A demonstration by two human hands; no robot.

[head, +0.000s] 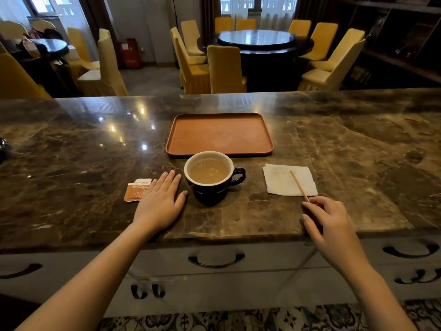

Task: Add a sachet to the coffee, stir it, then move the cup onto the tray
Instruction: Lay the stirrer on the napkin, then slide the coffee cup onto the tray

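A person stands at a dark marble counter (334, 144), both bare forearms reaching forward over its near edge. The left hand (160, 201) lies flat, palm down, fingers together and stretched out, holding nothing; its thumb points toward a black cup (213, 185) just to its right. The cup holds pale milky coffee, its handle turned to the right. Just left of that hand lies an orange sachet (136, 190), torn open at the top, partly under the little finger's edge. The right hand (330, 222) is curled, palm down, pinching the near end of a thin wooden stir stick (298, 185) between thumb and fingertips. The stick slants away to the far left, its far end over a white napkin (284, 181). Just beyond the cup sits a brown rectangular tray (191, 137), nothing on it.
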